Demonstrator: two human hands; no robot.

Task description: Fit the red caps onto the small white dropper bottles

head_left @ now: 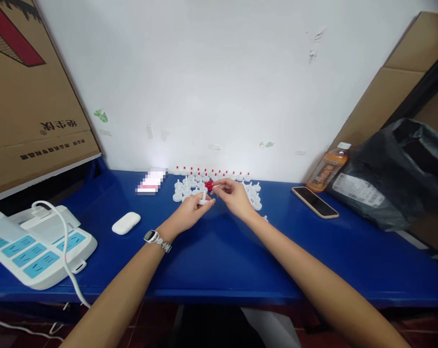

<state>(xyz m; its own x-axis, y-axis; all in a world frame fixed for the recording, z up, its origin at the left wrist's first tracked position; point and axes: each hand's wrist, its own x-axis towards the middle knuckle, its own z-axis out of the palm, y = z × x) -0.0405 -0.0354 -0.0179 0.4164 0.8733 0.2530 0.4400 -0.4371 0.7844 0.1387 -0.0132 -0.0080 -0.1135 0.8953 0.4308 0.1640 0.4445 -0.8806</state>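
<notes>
My left hand (190,211) grips a white nozzle cap (204,197), its spout pointing up between thumb and fingers. Beside it, my right hand (236,197) has thumb and fingertips pinched together next to a small pile of red tip caps (208,185). Whatever lies in that pinch is too small to make out. Loose white nozzle caps (178,197) spread around both hands, some partly hidden behind them. Along the wall stand rows of white nozzle caps with red tips (204,172).
On the blue table (219,261) lie a white earbud case (126,223) and a power strip (41,253) with a cable at left. A phone (315,202), an orange drink bottle (327,169) and a black plastic bag (392,169) are at right. A cardboard box (34,106) stands left.
</notes>
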